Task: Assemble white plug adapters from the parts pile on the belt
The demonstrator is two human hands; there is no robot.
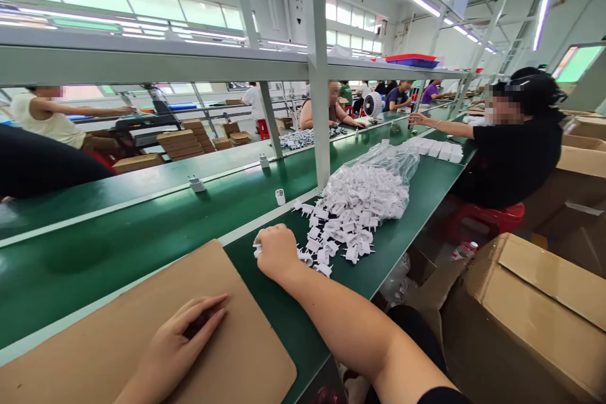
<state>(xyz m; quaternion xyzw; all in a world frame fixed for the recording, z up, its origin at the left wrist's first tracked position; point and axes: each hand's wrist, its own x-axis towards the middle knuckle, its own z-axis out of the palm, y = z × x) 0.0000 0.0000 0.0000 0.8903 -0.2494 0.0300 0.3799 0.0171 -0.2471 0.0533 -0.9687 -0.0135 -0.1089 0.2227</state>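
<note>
My right hand [278, 252] is closed at the near left edge of a heap of white plug housings [360, 202], fingers curled down. A bit of white plug housing [256, 247] shows at its fingertips; the rest is hidden behind the hand. Lower left, my left hand [184, 341] rests over a brown board [237, 328], its thumb and fingers slightly parted with nothing seen between them. Part of the heap spills loose from a clear plastic bag [402, 161] onto the green bench [379, 252].
White plugs [196, 184] stand spaced along the green conveyor belt [142, 221]. A grey post [316, 107] rises beside the heap under a long shelf [189, 63]. At right, a co-worker in black [516, 139] sits beyond an open cardboard box [530, 309].
</note>
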